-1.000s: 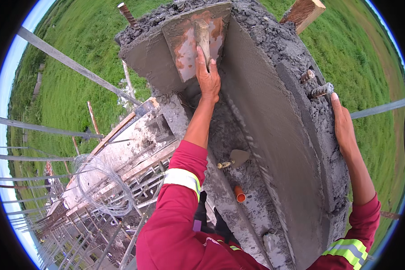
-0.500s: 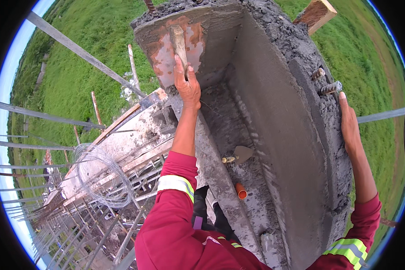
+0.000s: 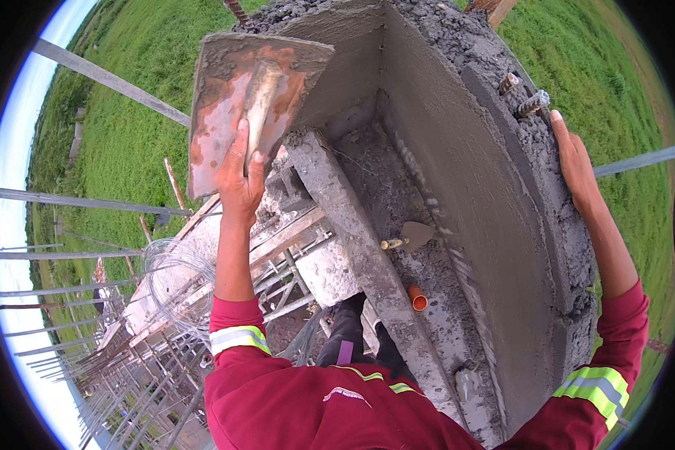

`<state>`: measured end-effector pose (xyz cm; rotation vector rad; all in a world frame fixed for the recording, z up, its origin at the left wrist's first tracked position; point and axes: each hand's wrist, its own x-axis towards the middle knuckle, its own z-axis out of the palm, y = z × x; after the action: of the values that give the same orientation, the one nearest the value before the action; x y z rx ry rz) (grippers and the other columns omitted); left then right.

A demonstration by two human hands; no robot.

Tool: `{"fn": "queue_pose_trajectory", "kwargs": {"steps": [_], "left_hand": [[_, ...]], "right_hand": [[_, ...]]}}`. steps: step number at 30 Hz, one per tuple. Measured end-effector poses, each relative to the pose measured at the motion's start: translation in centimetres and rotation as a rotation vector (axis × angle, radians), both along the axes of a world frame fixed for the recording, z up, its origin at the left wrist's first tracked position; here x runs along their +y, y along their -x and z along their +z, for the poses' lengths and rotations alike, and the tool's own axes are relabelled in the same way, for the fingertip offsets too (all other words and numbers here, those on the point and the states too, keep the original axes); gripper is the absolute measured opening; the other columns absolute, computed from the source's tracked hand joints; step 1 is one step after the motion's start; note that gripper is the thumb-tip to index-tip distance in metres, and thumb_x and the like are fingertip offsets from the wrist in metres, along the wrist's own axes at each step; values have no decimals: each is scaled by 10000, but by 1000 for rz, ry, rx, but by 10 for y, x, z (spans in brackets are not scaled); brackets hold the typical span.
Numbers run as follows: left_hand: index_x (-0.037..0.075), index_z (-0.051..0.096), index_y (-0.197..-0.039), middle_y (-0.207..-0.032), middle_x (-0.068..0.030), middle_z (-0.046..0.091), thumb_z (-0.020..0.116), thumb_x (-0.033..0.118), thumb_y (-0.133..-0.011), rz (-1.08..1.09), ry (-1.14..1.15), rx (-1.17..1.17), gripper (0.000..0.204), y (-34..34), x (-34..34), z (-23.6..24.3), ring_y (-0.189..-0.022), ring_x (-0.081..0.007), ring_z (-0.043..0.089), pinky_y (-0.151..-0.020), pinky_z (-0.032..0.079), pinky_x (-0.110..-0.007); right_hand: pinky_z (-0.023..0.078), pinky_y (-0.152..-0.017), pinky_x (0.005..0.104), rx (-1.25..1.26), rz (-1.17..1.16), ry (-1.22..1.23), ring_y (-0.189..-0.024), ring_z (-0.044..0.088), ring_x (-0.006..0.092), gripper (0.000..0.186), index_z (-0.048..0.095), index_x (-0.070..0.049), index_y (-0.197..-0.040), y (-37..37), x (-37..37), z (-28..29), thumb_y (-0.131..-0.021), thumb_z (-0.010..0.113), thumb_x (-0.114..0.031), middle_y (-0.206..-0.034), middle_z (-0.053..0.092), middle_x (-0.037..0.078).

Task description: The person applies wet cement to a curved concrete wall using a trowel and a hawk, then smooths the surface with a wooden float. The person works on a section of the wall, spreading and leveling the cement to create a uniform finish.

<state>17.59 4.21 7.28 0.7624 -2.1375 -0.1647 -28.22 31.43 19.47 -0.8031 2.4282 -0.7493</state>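
Observation:
My left hand (image 3: 241,177) grips the wooden handle (image 3: 262,90) of a rectangular, rust-stained steel trowel (image 3: 219,142), held at the left end of a grey concrete channel. My right hand (image 3: 576,169) rests with fingers outstretched on the rough outer edge of the curved wall, just below a rebar stub (image 3: 531,103). The wall's inner face (image 3: 472,240) is coated in grey mortar. Down in the channel lie a small pointed trowel (image 3: 415,236) and a short orange pipe (image 3: 418,297).
Coiled wire (image 3: 178,277) lies on a boarded ledge at left, above metal scaffolding (image 3: 127,390). Long metal bars (image 3: 97,79) project over grass (image 3: 112,150) far below. My dark-trousered legs (image 3: 346,328) show beside the channel's low concrete wall (image 3: 337,195). A timber (image 3: 489,11) sticks up at the top.
My left hand has moved the rectangular trowel leftward, away from the channel's end wall and out past its left corner. My right hand stays on the wall's edge.

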Motion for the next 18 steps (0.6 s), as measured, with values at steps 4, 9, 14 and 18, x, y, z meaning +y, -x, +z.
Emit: {"fn": "queue_pose_trajectory", "kwargs": {"steps": [4, 9, 14, 18], "left_hand": [[312, 505, -1522, -985, -188, 704, 599, 328, -1008, -86, -163, -654, 524, 51, 0, -4, -836, -408, 710, -733, 576, -520], [294, 560, -1469, -940, -174, 726, 548, 354, -1013, -150, -68, -1080, 460, 122, -40, -43, -821, -390, 729, -729, 601, -511], [247, 656, -1361, -917, -147, 757, 516, 294, -1021, -198, 83, -1282, 372, 171, -75, -80, -880, -352, 753, -731, 612, -487], [172, 747, -1155, -965, -124, 773, 515, 248, -1012, -223, 155, -1339, 283, 189, -82, -89, -914, -326, 764, -763, 616, -458]], "right_hand": [[463, -961, 418, -27, -7, 18, -971, 657, 310, 901, 719, 71, -1071, 8, 2, -8, -1011, 354, -750, -1025, 711, 207], [475, -911, 447, 87, 21, -5, -891, 658, 327, 948, 715, 71, -930, 19, 1, -19, -999, 309, -783, -867, 676, 221], [480, -859, 469, 130, 28, -6, -817, 653, 339, 957, 678, 65, -832, 16, 0, -19, -996, 282, -790, -799, 656, 222], [473, -828, 510, 188, 14, -5, -776, 646, 374, 941, 643, 59, -786, 10, 0, -17, -1003, 268, -777, -790, 666, 240]]}}
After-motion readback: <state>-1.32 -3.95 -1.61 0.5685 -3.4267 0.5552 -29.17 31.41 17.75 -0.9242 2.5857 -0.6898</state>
